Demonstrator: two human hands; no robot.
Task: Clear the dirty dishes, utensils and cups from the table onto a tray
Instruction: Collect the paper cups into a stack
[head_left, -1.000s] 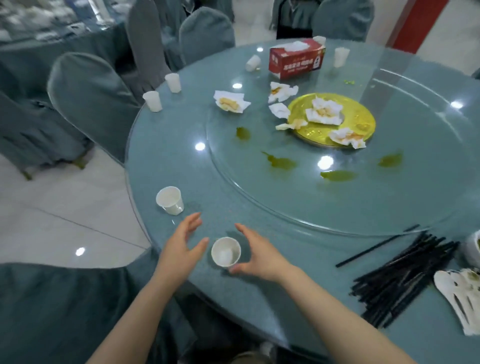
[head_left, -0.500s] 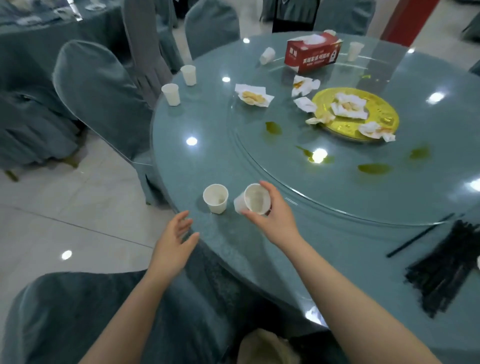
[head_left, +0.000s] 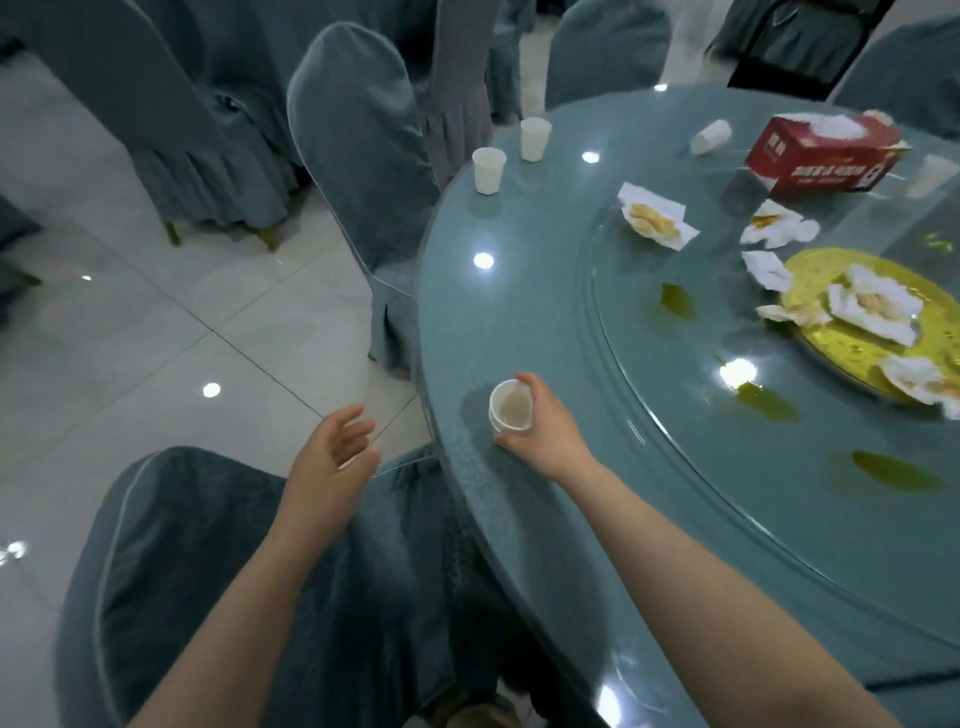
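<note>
Chair back (head_left: 218, 561) nearest, draped in teal. Left hand (head_left: 332, 457) above it, off the table's edge, fingers spread and relaxed, holding nothing. Right hand (head_left: 540, 423) curled round stacked white cups (head_left: 510, 411), set near the rim of the round table (head_left: 519, 322). Farther off, two upright cups (head_left: 488, 170) by the far rim; soiled napkins (head_left: 654, 221), yellow plate (head_left: 852, 353), red tissue box (head_left: 826, 153) on the glass turntable.

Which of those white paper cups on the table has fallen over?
The small white cup at the far side, just left of the red tissue box, lies on its side. The two cups near the table's left edge stand upright.
</note>
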